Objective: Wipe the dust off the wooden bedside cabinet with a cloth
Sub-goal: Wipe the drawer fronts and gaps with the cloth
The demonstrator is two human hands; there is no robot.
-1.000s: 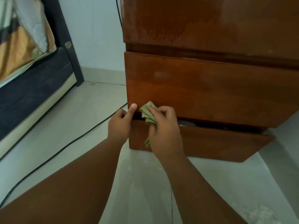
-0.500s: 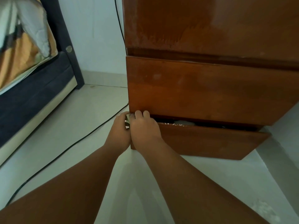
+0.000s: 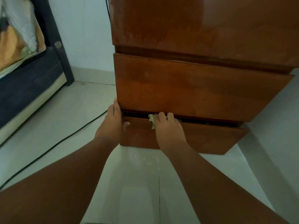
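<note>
Cloth [image 3: 151,121] sits bunched under the right hand [image 3: 168,128], fingers curled over it on the top lip of the cabinet's [image 3: 194,88] bottom drawer [image 3: 210,138]. Left hand [image 3: 113,122] lies flat w/ nothing in it, bracing the corner just beside. Best to keep pressure even, slide rightward along the lip — no snagging in the gap.

The cabinet [image 3: 194,88] is reddish-brown wood, glossy and smooth, its upper panel dulled by pale dusty patches. Under the right hand [image 3: 168,128], the cloth [image 3: 151,121] looks soft, matt, crumpled pale-green fabric.
</note>
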